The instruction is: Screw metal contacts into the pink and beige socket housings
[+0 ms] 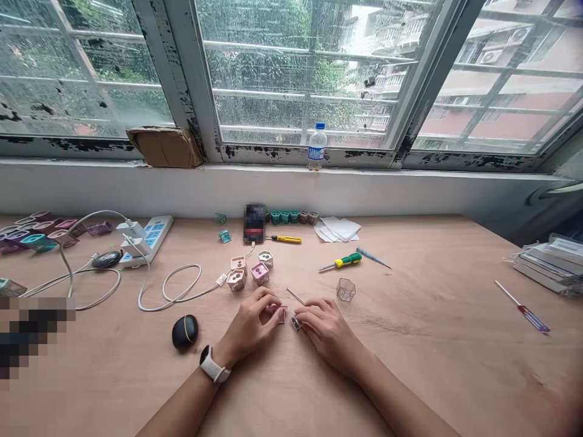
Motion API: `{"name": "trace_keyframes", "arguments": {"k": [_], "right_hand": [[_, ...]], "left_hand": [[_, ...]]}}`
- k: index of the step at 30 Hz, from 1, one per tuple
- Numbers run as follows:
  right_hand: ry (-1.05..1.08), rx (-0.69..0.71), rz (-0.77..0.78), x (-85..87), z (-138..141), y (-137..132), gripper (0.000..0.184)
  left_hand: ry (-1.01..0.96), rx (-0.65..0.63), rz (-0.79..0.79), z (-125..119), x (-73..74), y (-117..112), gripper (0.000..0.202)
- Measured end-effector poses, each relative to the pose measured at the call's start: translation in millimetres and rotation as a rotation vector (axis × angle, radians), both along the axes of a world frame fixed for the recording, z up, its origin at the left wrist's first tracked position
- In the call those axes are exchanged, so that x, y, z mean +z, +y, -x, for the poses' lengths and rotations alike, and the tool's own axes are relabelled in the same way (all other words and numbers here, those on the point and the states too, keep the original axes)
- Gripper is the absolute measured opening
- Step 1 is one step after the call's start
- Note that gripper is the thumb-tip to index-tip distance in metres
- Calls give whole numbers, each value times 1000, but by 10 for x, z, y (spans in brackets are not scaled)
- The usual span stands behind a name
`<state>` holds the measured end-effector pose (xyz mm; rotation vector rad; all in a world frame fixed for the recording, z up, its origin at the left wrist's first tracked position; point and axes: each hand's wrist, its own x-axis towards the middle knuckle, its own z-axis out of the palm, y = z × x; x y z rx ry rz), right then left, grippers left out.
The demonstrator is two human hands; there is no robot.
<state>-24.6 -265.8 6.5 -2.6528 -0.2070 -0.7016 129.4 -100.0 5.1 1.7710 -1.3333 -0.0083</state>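
Head view, left to right: purple, pink and teal cases (pixel 45 227) crowd the left edge of the worktop (pixel 113 376), toward its back corner. A power strip (pixel 158 235) lies near the back edge; a black oval case (pixel 184 332) sits nearer the front. Mid-worktop, beyond the left hand (pixel 252 323), stand 4 pink and cream hexagonal pieces (pixel 260 273). That hand is nearly closed, thumb and fingertips pinching a small pink part (pixel 282 317). Just beside it, the right hand (pixel 328 331) curls over a shiny piece (pixel 296 323) and a thin rod (pixel 295 295); how firmly cannot be told. Rightward come a clear hexagonal shell (pixel 346 290) and, by the right edge, a red-handled screwdriver (pixel 522 308).
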Motion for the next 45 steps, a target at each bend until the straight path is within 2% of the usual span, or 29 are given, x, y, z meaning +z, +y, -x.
{"name": "trace_keyframes", "arguments": {"k": [3, 6, 11, 14, 23, 30, 45], "right_hand": [[8, 15, -9, 43, 20, 24, 33], [33, -30, -6, 70, 21, 65, 28], [49, -61, 48, 2, -14, 75, 23], [42, -58, 17, -30, -17, 52, 22], [26, -13, -126, 19, 4, 90, 24], [19, -35, -115, -13, -15, 130, 24], [21, -85, -97, -74, -31, 211, 17]], "left_hand": [[-5, -4, -15, -2, -16, -3, 8], [9, 1, -42, 16, 7, 5, 9], [40, -149, -102, 52, 93, 40, 44], [39, -167, -116, 49, 102, 52, 55], [72, -188, -140, 21, 20, 35, 40], [125, -256, -126, 32, -13, 17, 42], [206, -249, -122, 51, -17, 16, 42]]}}
